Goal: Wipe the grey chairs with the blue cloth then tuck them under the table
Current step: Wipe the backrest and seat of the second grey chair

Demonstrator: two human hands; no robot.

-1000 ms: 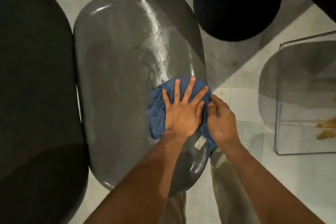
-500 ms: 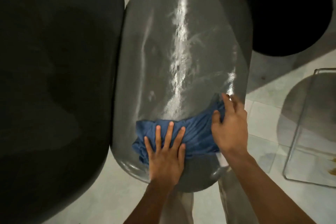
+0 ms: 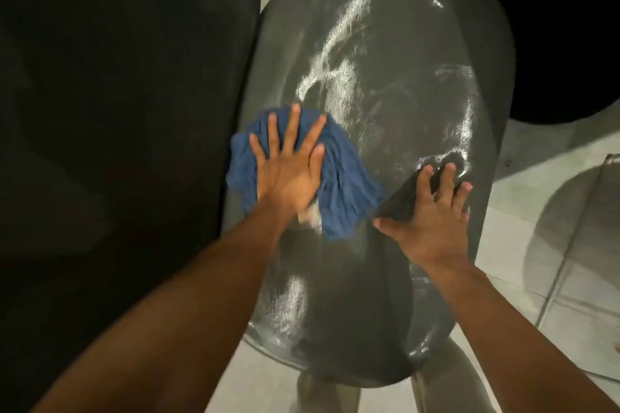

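L hand (image 3: 288,171) spread flat on blue cloth (image 3: 339,184) nr grey chair (image 3: 396,84) left edge; R hand (image 3: 432,214) spread on seat.

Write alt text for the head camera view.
A left hand presses a blue cloth flat on a glossy grey chair, while the right hand rests spread on its surface. A dark chair sits alongside.

A large dark surface (image 3: 110,144) fills the left of the view, its curved edge running top to bottom. A round black form (image 3: 563,43) sits at upper right on the pale tiled floor (image 3: 523,245). A transparent panel with a thin metal edge (image 3: 570,245) stands at right, above a rounded shadow. Light trouser legs (image 3: 322,396) show at the bottom edge.
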